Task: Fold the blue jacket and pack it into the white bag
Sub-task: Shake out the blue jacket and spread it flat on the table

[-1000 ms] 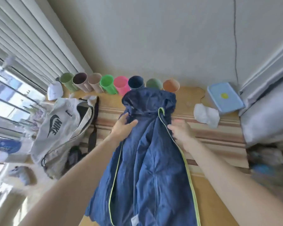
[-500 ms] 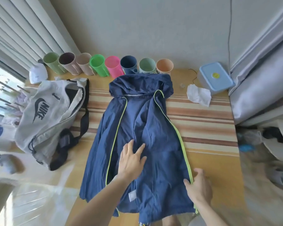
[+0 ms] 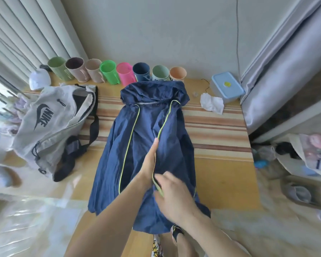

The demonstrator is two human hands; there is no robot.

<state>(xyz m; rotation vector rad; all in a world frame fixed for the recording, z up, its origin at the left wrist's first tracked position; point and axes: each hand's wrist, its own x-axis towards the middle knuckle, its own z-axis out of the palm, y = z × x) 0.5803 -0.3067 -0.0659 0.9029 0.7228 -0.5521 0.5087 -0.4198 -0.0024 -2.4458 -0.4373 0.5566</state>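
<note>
The blue jacket (image 3: pixel 137 145) with yellow-green zip trim lies lengthwise on the table, hood at the far end. Its right front panel is folded in over the middle. My left hand (image 3: pixel 150 162) lies straight along the jacket's centre, fingers extended and pointing away, pressing down beside the zip edge. My right hand (image 3: pixel 172 193) sits just below it near the hem, fingers closed on the folded-in zip edge. The white bag (image 3: pixel 50 123) with a black logo and black strap lies slumped to the jacket's left, its top opening toward the far side.
A row of several coloured cups (image 3: pixel 107 71) lines the wall behind the hood. A blue-lidded box (image 3: pixel 227 86) and a crumpled white tissue (image 3: pixel 211 103) sit at the far right of the wooden table (image 3: pixel 222 175). Clutter lies on the floor at the right.
My right hand has carried the jacket's right zip edge from the right side in to the centre. My left hand has turned from flat with spread fingers to straight along the middle.
</note>
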